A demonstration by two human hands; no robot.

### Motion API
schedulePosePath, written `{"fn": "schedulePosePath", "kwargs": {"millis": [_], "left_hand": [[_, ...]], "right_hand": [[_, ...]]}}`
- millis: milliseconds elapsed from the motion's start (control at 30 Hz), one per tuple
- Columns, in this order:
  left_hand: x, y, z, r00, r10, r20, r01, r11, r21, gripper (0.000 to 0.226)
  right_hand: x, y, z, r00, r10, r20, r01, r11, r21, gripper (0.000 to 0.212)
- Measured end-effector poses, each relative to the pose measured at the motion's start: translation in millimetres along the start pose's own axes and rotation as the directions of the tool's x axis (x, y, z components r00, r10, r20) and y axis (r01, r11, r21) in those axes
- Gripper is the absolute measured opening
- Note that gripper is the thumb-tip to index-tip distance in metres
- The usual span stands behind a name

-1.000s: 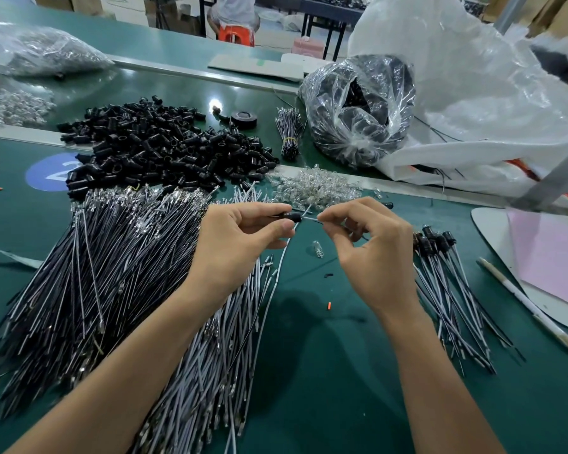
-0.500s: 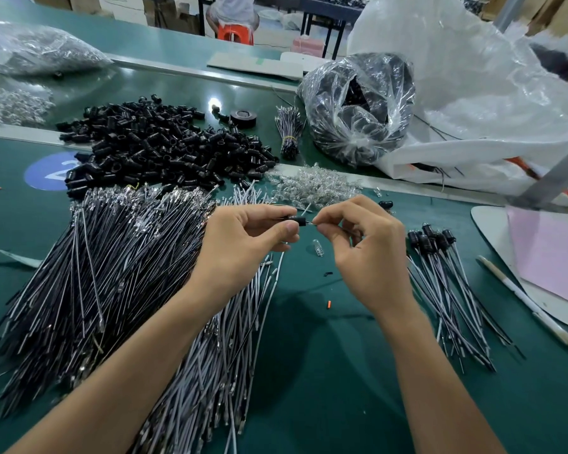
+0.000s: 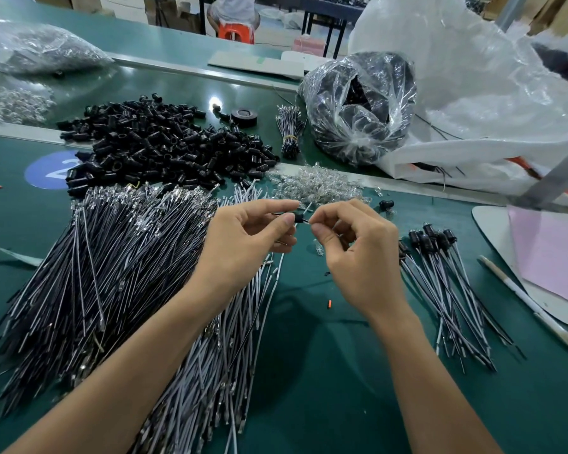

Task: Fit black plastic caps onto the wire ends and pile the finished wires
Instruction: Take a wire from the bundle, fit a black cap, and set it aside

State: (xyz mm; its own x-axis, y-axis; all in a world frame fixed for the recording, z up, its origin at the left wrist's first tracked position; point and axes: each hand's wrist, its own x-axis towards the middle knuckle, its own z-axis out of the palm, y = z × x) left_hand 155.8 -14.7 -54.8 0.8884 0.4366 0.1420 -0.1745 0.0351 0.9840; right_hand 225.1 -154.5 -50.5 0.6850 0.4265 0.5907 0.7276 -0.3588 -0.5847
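Left grip (image 3: 243,244) pinches black cap (image 3: 298,218); right grip (image 3: 358,253) pinches wire end (image 3: 306,221) touching cap.

The left hand (image 3: 243,247) and right hand (image 3: 364,260) are bare, with short, trimmed nails (image 3: 319,231) (thumbnails show best). The left forearm (image 3: 118,378) and right forearm (image 3: 433,381) are bare too, running off at seven and five o'clock.

Black cap (image 3: 298,218) on one wire (image 3: 277,213) end, raised — loose caps (image 3: 164,149) heaped beyond, finished wires (image 3: 446,290) piled right.
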Motion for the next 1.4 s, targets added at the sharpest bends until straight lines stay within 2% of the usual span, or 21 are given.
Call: {"fn": "schedulePosePath", "kwargs": {"millis": [200, 600, 833, 967, 1133, 1400], "left_hand": [[-0.2, 1.5, -0.4, 0.998, -0.032, 0.055, 0.036, 0.997, -0.074, 0.025], [0.3, 1.8, 2.5, 0.998, -0.032, 0.061, 0.039, 0.993, -0.114, 0.016], [-1.3, 2.2, 5.2, 0.997, -0.053, 0.06, 0.062, 0.986, -0.157, 0.014], [-1.3, 1.9, 4.1, 0.996, -0.075, 0.05, 0.084, 0.974, -0.211, 0.016], [-1.1, 1.2, 3.7, 0.994, -0.097, 0.054, 0.107, 0.967, -0.233, 0.02], [-0.3, 1.2, 3.3, 0.993, -0.1, 0.059, 0.111, 0.968, -0.226, 0.021]], "right_hand": [[0.4, 1.5, -1.8, 0.999, 0.025, -0.024, -0.024, 1.0, 0.014, 0.01], [2.3, 2.1, -1.6, 0.999, 0.041, 0.017, -0.042, 0.999, 0.013, 0.01], [2.3, 1.8, -2.1, 0.995, 0.08, -0.067, -0.076, 0.995, 0.062, 0.012], [2.5, 1.6, -1.4, 0.998, 0.054, -0.037, -0.052, 0.998, 0.039, 0.01], [3.9, 3.6, -3.6, 0.997, 0.068, -0.046, -0.063, 0.994, 0.092, 0.012], [5.9, 8.0, -8.6, 0.998, 0.069, -0.01, -0.067, 0.994, 0.083, 0.01]]}}
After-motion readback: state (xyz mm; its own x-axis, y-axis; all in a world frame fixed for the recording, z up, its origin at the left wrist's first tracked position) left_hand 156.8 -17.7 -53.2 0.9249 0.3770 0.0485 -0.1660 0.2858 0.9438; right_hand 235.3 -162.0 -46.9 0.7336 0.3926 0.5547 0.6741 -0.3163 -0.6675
